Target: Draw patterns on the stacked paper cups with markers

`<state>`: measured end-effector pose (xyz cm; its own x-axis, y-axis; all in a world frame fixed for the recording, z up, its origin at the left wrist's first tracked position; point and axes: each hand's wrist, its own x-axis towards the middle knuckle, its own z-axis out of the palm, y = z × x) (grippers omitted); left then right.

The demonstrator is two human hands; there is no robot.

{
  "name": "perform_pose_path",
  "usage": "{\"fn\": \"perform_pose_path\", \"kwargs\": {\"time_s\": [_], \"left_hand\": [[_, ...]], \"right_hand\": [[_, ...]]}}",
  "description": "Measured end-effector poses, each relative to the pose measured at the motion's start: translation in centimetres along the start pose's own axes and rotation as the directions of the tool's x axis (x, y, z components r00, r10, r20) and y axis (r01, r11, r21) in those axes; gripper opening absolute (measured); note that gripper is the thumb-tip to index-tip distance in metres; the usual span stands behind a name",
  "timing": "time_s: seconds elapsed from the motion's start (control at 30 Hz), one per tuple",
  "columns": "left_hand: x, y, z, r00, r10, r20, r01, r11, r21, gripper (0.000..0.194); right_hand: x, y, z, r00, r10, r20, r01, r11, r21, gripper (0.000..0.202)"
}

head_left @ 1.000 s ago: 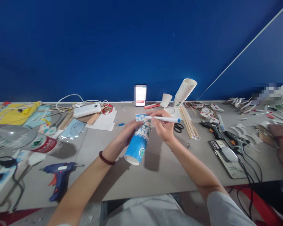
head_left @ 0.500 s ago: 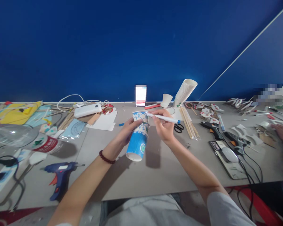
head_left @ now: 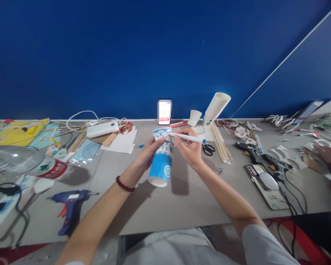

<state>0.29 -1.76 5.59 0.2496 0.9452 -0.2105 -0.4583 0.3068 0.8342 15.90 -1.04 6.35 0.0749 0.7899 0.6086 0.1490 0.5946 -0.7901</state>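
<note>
Two paper cups (head_left: 160, 165), joined into one tilted tube, are coloured blue on the near part and carry blue scale patterns on the far part. My left hand (head_left: 151, 150) is wrapped round their left side, thumb on the patterned part. In my right hand (head_left: 189, 146) is a white marker pen (head_left: 189, 138) with a blue end, pinched between thumb and fingers. Its tip lies at the patterned surface near the far rim; whether it touches, I cannot tell. A blue pen cap (head_left: 141, 146) lies just left of the cups.
A lit phone (head_left: 164, 112) leans on the blue wall. Right are stacked paper cups (head_left: 217, 106), scissors (head_left: 209, 149), wooden sticks (head_left: 221, 145), glue guns (head_left: 248, 151) and another person's hand (head_left: 329, 154). Left are a water bottle (head_left: 30, 162), a blue glue gun (head_left: 71, 206) and a power strip (head_left: 9, 206).
The joined cups have tilted and turned slightly, their near end shifting a little right. My right hand and the marker have moved slightly left. The other person's hand at far right has shifted.
</note>
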Motion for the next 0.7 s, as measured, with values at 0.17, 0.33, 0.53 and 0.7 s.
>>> {"fn": "perform_pose_path", "kwargs": {"time_s": [0.17, 0.33, 0.53, 0.7], "left_hand": [[-0.06, 0.06, 0.14, 1.0, 0.011, -0.022, -0.012, 1.0, -0.017, 0.045], [-0.02, -0.01, 0.2, 0.998, 0.022, -0.052, -0.022, 1.0, -0.001, 0.049], [0.02, 0.0, 0.32, 0.994, 0.042, -0.104, -0.041, 0.999, 0.019, 0.053], [-0.01, 0.0, 0.28, 0.993, 0.047, -0.107, -0.043, 0.998, 0.043, 0.052]], "right_hand": [[-0.07, -0.37, 0.08, 0.999, -0.018, 0.036, 0.019, 0.998, -0.053, 0.007], [-0.14, -0.22, 0.07, 0.998, -0.028, 0.059, 0.035, 0.994, -0.106, 0.009], [-0.21, -0.08, 0.17, 0.997, -0.05, 0.067, 0.059, 0.989, -0.137, 0.009], [-0.21, -0.24, 0.14, 0.996, -0.054, 0.067, 0.063, 0.988, -0.143, 0.009]]}}
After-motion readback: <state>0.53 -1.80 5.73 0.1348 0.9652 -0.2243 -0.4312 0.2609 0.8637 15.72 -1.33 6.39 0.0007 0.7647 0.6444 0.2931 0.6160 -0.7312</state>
